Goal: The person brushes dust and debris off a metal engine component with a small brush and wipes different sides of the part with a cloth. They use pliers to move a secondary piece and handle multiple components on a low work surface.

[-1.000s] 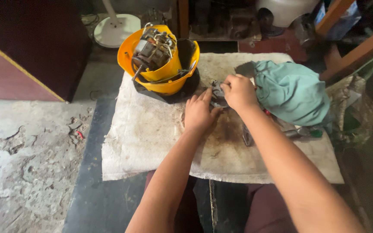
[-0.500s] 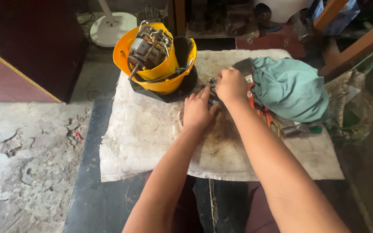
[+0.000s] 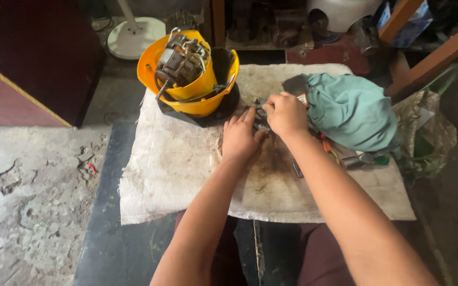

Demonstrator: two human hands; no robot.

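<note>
- Right now both hands meet over a small dark metal part (image 3: 261,114) that lies on the dirty white cloth (image 3: 186,175), just beside the yellow bowl (image 3: 186,79) on its right side.
- The left hand (image 3: 239,139) lies flat, palm down, with its fingers (image 3: 245,117) out straight and close together. The fingertips press on the small part. It does not grip anything.
- The right hand (image 3: 287,114) is curled into a loose fist. Its thumb and first finger pinch the small part from the far side. How tight the pinch is, I cannot tell.
- Both arms reach straight forward from the body, elbows low, wrists a little bent down.
- The small part could slip out of the pinch, because it is tiny and the cloth looks oily near it. It might then roll under the green rag (image 3: 351,108), which lies just right of the hands, farther from the yellow bowl.
- The left elbow could bump the yellow bowl if it swings wide. That bowl holds a motor (image 3: 178,61) with loose wires, and it sits tilted, so it may tip.
- Tools (image 3: 361,158) poke out from under the green rag. A quick pull of the right arm could knock them off the cloth.
</note>
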